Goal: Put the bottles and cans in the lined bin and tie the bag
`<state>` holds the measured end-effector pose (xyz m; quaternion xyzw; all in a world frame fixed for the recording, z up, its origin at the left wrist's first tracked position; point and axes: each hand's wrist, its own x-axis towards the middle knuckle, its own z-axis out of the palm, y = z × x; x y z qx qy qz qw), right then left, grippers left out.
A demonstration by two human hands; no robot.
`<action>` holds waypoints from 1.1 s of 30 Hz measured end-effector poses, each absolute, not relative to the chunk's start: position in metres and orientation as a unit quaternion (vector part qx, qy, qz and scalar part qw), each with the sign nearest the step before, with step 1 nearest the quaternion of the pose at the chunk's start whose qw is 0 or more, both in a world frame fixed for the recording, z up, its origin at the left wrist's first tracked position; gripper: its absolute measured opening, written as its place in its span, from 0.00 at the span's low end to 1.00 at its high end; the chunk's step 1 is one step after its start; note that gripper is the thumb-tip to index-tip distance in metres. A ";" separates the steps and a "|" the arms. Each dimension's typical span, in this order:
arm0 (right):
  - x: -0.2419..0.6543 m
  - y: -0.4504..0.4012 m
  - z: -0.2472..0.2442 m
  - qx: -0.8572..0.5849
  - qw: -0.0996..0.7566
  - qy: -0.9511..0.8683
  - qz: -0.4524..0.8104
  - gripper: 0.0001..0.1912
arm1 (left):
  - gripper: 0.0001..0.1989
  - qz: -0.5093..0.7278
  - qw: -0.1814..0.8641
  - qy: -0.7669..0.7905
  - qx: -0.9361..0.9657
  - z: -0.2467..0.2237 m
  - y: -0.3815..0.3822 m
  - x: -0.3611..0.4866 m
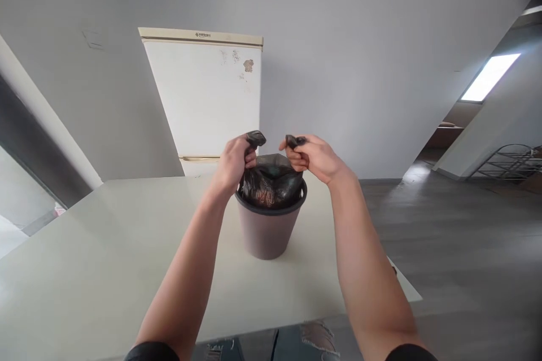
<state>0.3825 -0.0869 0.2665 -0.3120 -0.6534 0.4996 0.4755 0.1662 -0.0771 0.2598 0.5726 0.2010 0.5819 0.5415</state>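
A black plastic garbage bag (271,189) lines a greyish-mauve trash can (267,231) with a dark rim, which stands upright on the pale table. My left hand (235,159) is closed around one gathered top corner of the bag, above the can's left side. Opposite it, my right hand (311,157) grips the other gathered corner above the right side. Between both hands the bag's top is pulled up over the rim, while its lower part sits inside the can. What lies within the bag cannot be made out.
The pale table (127,259) spreads under the can, its right edge near my right forearm. Behind it stands a white fridge (207,96) against the grey wall. Over on the right, a metal rack (506,162) rests on the grey floor (457,225).
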 end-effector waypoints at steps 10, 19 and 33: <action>0.359 -0.071 0.229 -0.415 0.545 -0.628 0.369 0.09 | 0.06 0.552 0.427 0.278 0.660 0.229 -0.062 0.166; 0.348 -0.092 0.232 -0.439 0.412 -0.741 0.295 0.16 | 0.07 0.477 0.418 0.288 0.717 0.228 -0.070 0.168; 0.360 -0.100 0.238 -0.469 0.379 -0.761 0.239 0.16 | 0.10 0.471 0.198 0.364 0.779 0.223 -0.063 0.165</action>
